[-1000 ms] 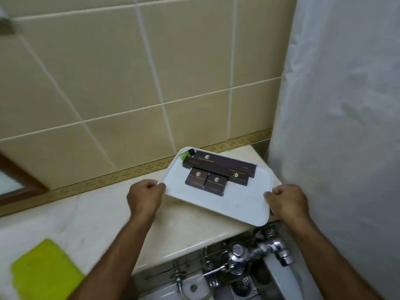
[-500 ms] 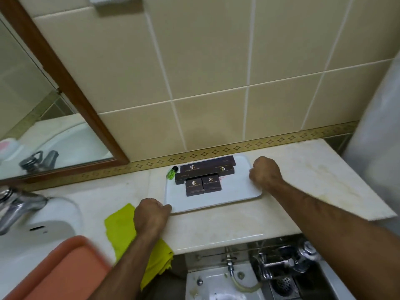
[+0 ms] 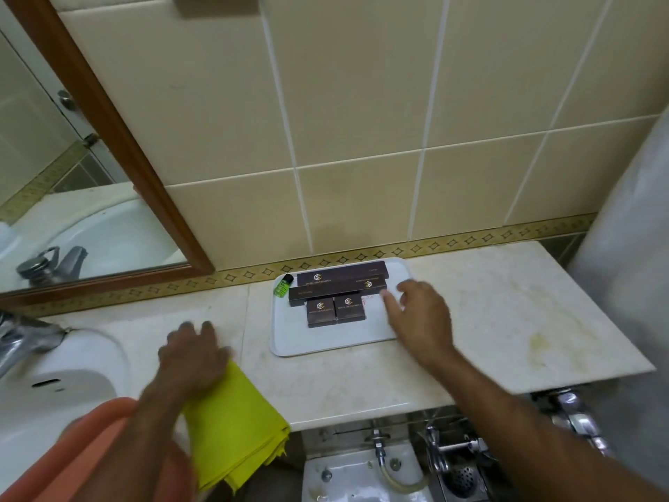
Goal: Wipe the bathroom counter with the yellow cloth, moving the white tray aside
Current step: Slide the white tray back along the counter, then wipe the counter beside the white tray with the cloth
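The white tray [image 3: 315, 342] lies flat on the marble counter [image 3: 506, 320] against the tiled wall, carrying several dark boxes [image 3: 335, 306] and a small green bottle [image 3: 283, 284]. My right hand [image 3: 416, 317] hovers over the tray's right edge, fingers spread, holding nothing. The yellow cloth [image 3: 239, 418] lies folded on the counter's front edge, partly hanging over it. My left hand [image 3: 193, 353] rests flat on the cloth's far end, fingers apart and blurred.
A white sink [image 3: 61, 378] with a chrome tap [image 3: 21, 342] sits at the left. An orange tub rim [image 3: 90, 451] is in the near left corner. A framed mirror [image 3: 72, 175] hangs at left. A white curtain [image 3: 630, 248] bounds the right. Toilet plumbing [image 3: 445, 451] shows below the counter.
The tray was carried from the counter's right end to its middle and set down. Both hands have let go of it; the left has moved onto the yellow cloth.
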Action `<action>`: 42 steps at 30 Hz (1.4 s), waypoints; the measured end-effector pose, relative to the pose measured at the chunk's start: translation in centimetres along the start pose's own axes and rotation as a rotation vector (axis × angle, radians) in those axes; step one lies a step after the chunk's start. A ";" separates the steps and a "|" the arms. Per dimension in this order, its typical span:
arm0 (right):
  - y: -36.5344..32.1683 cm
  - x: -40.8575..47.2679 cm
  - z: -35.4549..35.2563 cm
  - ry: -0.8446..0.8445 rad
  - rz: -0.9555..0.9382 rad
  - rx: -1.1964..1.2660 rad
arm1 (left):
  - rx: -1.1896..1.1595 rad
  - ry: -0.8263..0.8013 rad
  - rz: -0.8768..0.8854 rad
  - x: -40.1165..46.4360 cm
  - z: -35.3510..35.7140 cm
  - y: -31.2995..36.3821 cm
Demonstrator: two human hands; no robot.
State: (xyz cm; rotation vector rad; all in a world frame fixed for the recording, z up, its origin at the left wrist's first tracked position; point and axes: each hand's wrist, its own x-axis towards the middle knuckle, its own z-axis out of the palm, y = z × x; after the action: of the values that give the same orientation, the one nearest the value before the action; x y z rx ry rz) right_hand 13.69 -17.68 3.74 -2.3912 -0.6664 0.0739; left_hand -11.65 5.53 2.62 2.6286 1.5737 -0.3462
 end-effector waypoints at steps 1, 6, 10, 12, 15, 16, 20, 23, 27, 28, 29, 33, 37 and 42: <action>-0.5 -2.3 0.2 -0.019 -0.049 0.075 | -0.082 -0.176 -0.032 0.6 -0.1 -1.2; -2.1 -11.9 3.0 -0.347 -0.105 0.373 | -0.101 -0.253 0.207 0.5 -1.6 -1.5; -3.2 -14.3 4.5 -0.485 -0.112 0.468 | -0.287 -0.263 0.435 -2.8 -4.8 -0.5; -3.2 -14.7 3.6 -0.547 -0.129 0.516 | -0.288 -0.273 0.533 -5.1 -7.2 1.2; -2.9 -15.0 1.2 -0.745 -0.184 0.675 | -0.177 -0.228 0.707 -8.9 -10.9 5.4; -2.5 -15.2 0.4 -0.758 -0.188 0.786 | -0.172 -0.200 0.767 -10.1 -12.3 7.1; -0.2 -15.8 -1.9 -0.438 -0.009 0.981 | -0.190 -0.100 0.930 -11.6 -16.0 13.8; 3.5 -14.8 -4.5 -0.202 0.112 0.948 | -0.249 -0.058 0.971 -10.1 -16.4 19.8; 8.9 -11.5 -7.7 0.016 0.186 0.671 | -0.287 -0.025 0.969 -7.0 -12.6 29.2; 9.8 -10.5 -7.9 0.053 0.200 0.595 | -0.282 -0.020 0.961 -6.1 -11.2 31.2; 11.0 -9.3 -7.7 0.084 0.217 0.522 | -0.269 -0.011 0.949 -5.0 -9.5 33.2; 13.9 -6.1 -6.0 0.075 0.236 0.296 | -0.209 0.027 0.862 -2.3 -4.7 37.2; 15.0 -4.6 -4.5 0.125 0.085 -0.238 | -0.232 0.173 0.733 -1.8 -0.8 34.1; 12.6 -1.9 -2.1 0.032 -0.207 -0.307 | -0.192 0.216 0.684 -1.4 4.1 28.9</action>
State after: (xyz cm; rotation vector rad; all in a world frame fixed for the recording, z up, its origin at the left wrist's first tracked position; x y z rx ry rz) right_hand 18.09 -28.13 -2.36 -2.5900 -0.9645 -0.1660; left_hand 12.34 -10.14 -2.91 2.8935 0.6072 0.1281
